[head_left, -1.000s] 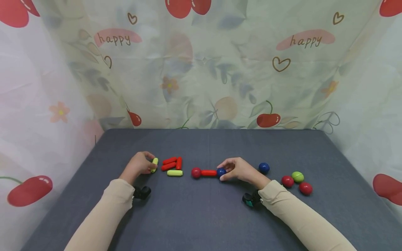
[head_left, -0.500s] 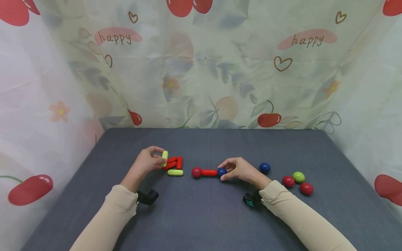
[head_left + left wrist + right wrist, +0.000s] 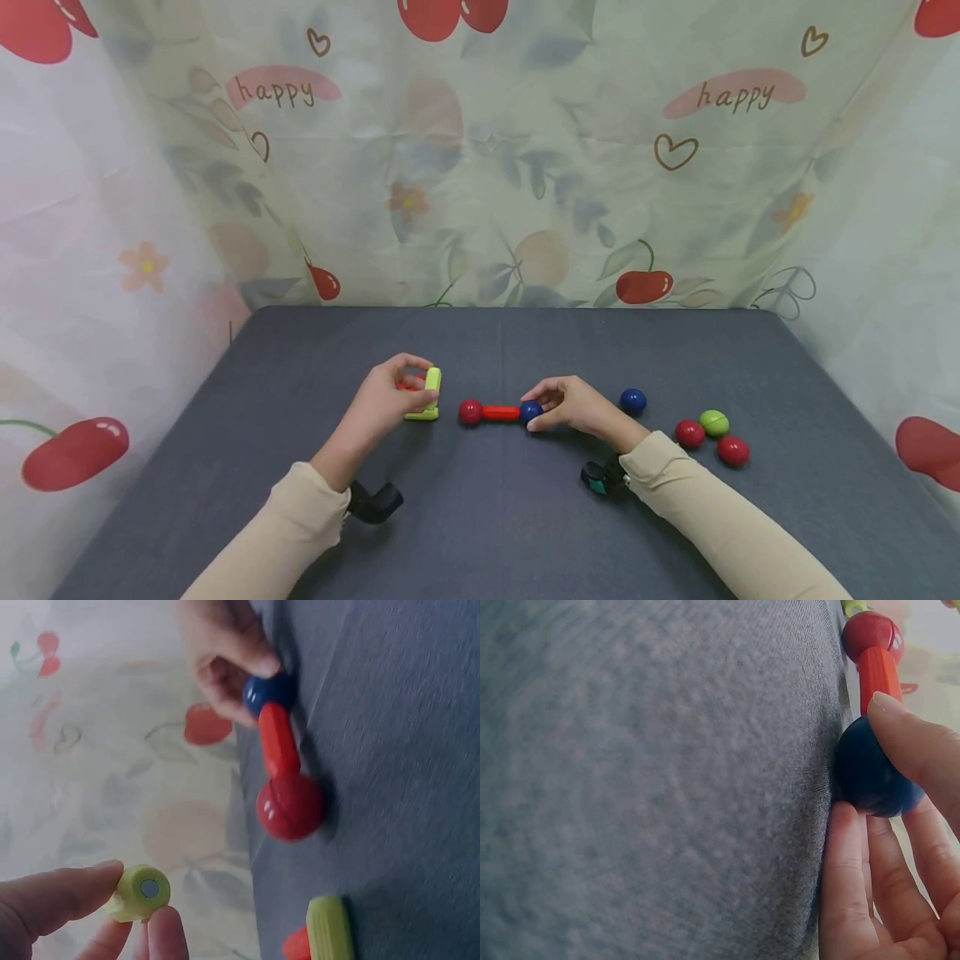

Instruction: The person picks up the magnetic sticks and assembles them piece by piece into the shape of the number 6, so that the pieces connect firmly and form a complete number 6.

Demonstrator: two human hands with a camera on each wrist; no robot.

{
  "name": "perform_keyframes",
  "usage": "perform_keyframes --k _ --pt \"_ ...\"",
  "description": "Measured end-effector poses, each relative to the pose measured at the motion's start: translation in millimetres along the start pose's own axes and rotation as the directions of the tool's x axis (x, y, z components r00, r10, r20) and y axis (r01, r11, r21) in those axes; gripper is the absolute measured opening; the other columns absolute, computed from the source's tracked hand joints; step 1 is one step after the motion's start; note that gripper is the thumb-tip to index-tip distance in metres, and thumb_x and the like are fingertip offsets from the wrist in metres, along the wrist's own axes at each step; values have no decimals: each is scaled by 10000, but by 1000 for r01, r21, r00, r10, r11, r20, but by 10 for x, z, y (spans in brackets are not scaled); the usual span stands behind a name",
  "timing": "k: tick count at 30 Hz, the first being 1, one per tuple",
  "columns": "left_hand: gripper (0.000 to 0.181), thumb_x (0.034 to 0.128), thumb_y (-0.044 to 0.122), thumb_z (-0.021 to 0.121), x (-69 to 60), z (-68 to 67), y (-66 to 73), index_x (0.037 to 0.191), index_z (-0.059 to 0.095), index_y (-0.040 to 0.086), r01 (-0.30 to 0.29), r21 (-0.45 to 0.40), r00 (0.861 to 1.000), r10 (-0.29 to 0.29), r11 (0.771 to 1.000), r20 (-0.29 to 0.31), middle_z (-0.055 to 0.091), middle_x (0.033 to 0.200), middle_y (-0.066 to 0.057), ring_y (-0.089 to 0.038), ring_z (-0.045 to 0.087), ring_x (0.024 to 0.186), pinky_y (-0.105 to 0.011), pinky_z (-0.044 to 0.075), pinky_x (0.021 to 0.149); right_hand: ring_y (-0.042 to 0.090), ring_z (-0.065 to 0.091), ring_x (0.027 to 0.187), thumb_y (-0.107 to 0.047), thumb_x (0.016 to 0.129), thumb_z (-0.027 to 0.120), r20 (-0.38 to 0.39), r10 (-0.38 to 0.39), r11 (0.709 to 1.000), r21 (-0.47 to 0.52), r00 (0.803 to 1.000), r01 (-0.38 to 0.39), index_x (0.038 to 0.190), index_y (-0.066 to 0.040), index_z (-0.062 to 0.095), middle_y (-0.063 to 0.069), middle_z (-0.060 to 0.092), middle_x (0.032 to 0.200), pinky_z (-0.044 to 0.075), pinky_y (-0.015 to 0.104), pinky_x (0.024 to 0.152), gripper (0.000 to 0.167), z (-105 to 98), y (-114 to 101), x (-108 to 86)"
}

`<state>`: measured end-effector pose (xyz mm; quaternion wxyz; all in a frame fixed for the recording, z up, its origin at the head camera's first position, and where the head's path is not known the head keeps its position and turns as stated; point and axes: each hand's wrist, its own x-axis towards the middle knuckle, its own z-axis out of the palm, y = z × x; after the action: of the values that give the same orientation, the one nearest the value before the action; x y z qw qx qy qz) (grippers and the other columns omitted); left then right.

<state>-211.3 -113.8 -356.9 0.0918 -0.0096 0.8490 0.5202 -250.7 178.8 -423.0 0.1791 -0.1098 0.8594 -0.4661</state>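
Note:
My left hand (image 3: 386, 402) pinches a yellow-green magnetic rod (image 3: 146, 891) between thumb and fingers, raised above the table. A round metal disc shows on the rod's end in the left wrist view. Beneath this hand lie a second yellow-green rod (image 3: 330, 930) and red rods (image 3: 411, 383), partly hidden. My right hand (image 3: 573, 407) grips a blue ball (image 3: 874, 769) at the right end of a joined piece. From that ball a red rod (image 3: 500, 412) runs left to a red ball (image 3: 470, 412), and the piece rests on the table.
Beyond the right hand sits another blue ball (image 3: 633, 402). Further right, two red balls, one nearer (image 3: 733, 451) and one farther (image 3: 690, 433), lie by a green ball (image 3: 715, 422). The grey table (image 3: 495, 517) meets a patterned curtain (image 3: 480, 208) at its back edge.
My left hand has lifted the yellow-green rod and carried it right, over the red rods and toward the joined piece. The right hand stays on the blue ball.

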Motion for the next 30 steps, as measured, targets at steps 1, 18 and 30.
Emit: perform_keyframes --k 1,18,30 --pt "384 866 97 715 -12 29 0 1226 582 105 -4 6 1000 4 1000 -1 628 1062 -125 -212 630 905 -375 557 790 165 594 908 -146 732 851 0 1 1000 -2 1000 -1 1080 -112 719 32 666 1021 518 312 845 374 0 2 0" --pt "361 832 90 747 -167 510 -196 1151 584 50 -27 25 999 26 999 33 642 933 -90 -144 644 739 -319 560 677 166 593 901 -145 731 851 -7 10 1000 -3 1000 -10 1068 -113 719 34 674 1030 521 313 848 363 -2 -9 -2" --pt "339 809 125 765 -157 587 -338 1087 586 50 0 97 993 -11 995 116 658 844 -50 -117 647 651 -266 492 596 167 588 897 -165 735 850 2 10 1000 -18 1000 -10 1071 -121 716 29 674 1035 520 307 841 364 -7 6 26"
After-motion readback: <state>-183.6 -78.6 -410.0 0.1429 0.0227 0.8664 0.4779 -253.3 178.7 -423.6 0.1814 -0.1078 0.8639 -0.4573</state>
